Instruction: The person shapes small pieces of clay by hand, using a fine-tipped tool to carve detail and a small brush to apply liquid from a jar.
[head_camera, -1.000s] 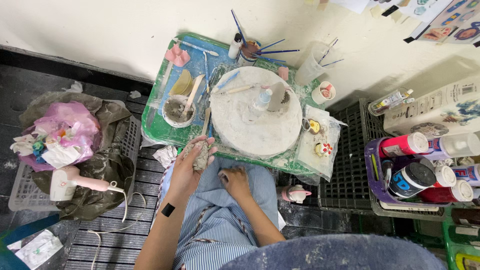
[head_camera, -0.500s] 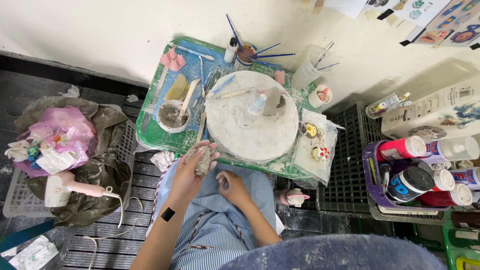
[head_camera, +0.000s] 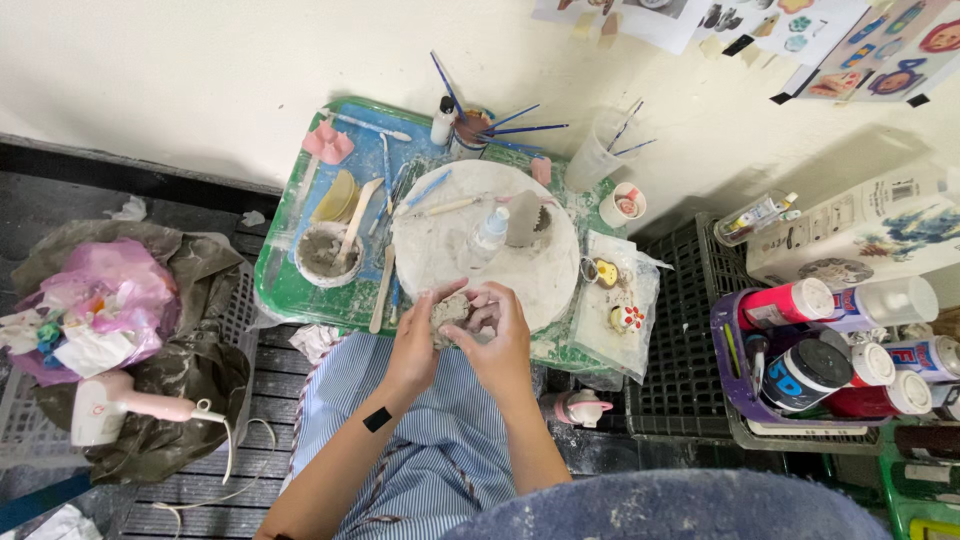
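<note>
Both of your hands meet at the near edge of the round, clay-smeared white work board (head_camera: 500, 262) in the head view. Your left hand (head_camera: 418, 340) and right hand (head_camera: 500, 335) are clenched together around a grey lump of wet clay (head_camera: 450, 310). It sits between your fingers, just above your blue striped apron (head_camera: 440, 450), near the small grey bowl of slip (head_camera: 325, 255) on the green tabletop (head_camera: 300, 300).

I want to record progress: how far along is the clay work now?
Done: two small painted pieces lie on plastic beside the round board. In hand: the left hand and right hand together press a grey clay lump. Left: the lump has no clear shape and no paint.
</note>
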